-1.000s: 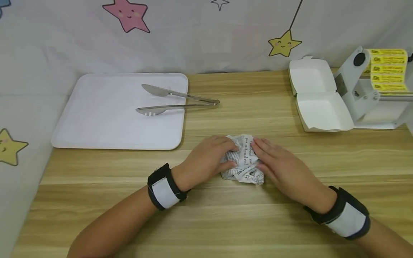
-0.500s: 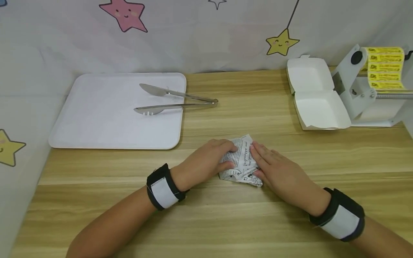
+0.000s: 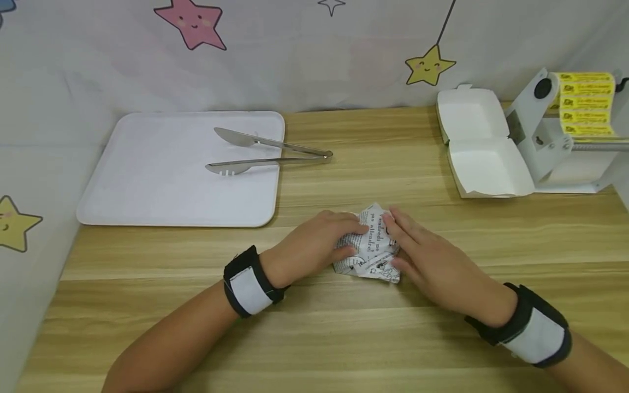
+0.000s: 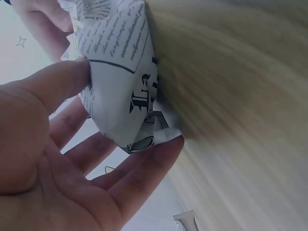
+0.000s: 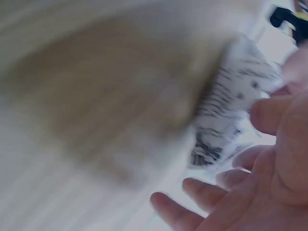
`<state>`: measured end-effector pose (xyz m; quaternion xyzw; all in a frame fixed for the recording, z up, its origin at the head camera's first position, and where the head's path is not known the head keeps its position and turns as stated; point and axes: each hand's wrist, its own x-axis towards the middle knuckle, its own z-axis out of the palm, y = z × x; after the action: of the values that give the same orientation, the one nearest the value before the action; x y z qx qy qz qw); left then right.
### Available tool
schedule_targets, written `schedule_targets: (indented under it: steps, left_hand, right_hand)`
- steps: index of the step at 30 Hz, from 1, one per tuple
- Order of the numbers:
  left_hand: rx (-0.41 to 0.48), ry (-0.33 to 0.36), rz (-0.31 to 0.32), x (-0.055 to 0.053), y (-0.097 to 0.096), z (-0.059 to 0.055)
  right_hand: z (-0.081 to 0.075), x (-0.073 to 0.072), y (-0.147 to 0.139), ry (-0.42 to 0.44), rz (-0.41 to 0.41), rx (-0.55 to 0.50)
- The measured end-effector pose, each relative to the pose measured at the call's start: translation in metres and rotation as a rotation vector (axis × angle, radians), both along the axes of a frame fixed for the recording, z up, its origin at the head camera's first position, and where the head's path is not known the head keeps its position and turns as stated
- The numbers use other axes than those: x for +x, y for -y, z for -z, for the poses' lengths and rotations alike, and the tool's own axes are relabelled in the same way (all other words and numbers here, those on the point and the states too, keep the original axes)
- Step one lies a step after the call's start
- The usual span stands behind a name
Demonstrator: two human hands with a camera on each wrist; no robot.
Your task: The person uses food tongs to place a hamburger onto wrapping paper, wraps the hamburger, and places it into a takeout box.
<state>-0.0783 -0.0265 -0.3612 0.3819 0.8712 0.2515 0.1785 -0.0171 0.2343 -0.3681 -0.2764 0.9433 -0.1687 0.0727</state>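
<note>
Probably light, soft-skinned, easily creased — best cupped at its ends | newsprint-wrapped parcel: on table, right of and nearer the person than white tray | left hand pinches its tray-side end — right hand spread, gripping nothing, at the opposite end

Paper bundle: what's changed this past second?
The far edge of the paper bundle, blunter before, now comes to a peak; the left hand reaches slightly further over it. The right hand stays beside it; tray, tongs, box, label dispenser unmoved.
</note>
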Motion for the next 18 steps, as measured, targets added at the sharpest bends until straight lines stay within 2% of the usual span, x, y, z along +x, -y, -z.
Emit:
schedule_targets:
  steps: [4, 8, 11, 13, 16, 18]
  left_hand:
    - [-0.013, 0.007, -0.001, -0.001, 0.000, -0.002]
    - [-0.023, 0.025, -0.009, -0.002, -0.001, -0.005]
    - [-0.028, 0.029, -0.015, -0.002, -0.001, -0.006]
    - [-0.026, 0.015, -0.011, -0.003, -0.001, -0.005]
    - [-0.016, -0.006, -0.005, -0.004, -0.001, -0.004]
    - [-0.013, -0.008, 0.000, -0.003, -0.001, -0.003]
  right_hand:
    - [-0.023, -0.005, -0.016, 0.044, 0.106, -0.062]
    - [-0.042, -0.017, -0.050, -0.002, 0.285, -0.146]
    - [-0.052, -0.027, -0.077, -0.076, 0.499, -0.207]
    - [-0.055, -0.035, -0.095, -0.094, 0.663, -0.240]
    - [-0.051, -0.046, -0.121, -0.077, 0.925, -0.253]
    - [-0.042, -0.055, -0.143, -0.043, 1.115, -0.321]
